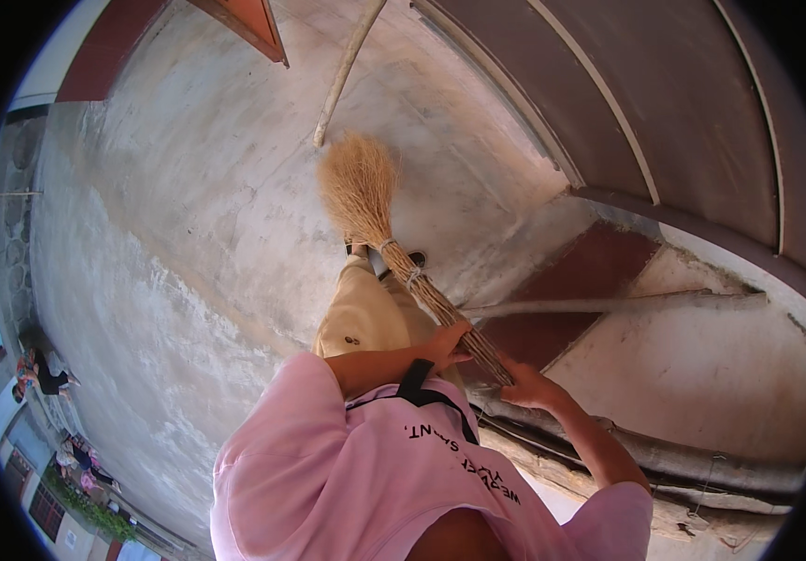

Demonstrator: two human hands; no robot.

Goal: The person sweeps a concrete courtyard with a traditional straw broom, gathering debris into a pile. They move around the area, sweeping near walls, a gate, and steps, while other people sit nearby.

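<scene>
A twig broom [359, 186] slants in front of my body, its bristle head fanned out beyond my feet. Two ties bind the bundle of stems below the bristles. My left hand [448, 343] grips the stems partway up the handle. Lower down, at the butt end, my right hand [530, 386] is closed around the handle. Some of the fingers of both hands are hidden by the broom and by the angle. My trousers [357, 319] and a dark shoe [417, 259] show beneath the broom.
A concrete floor [185, 231] spreads around me. A wooden pole [348, 73] reaches down past the bristles. Brown metal panels [662, 91] stand at upper right, and another pole [620, 303] leans at right. Logs [662, 463] lie lower right. People sit [45, 372] at far left.
</scene>
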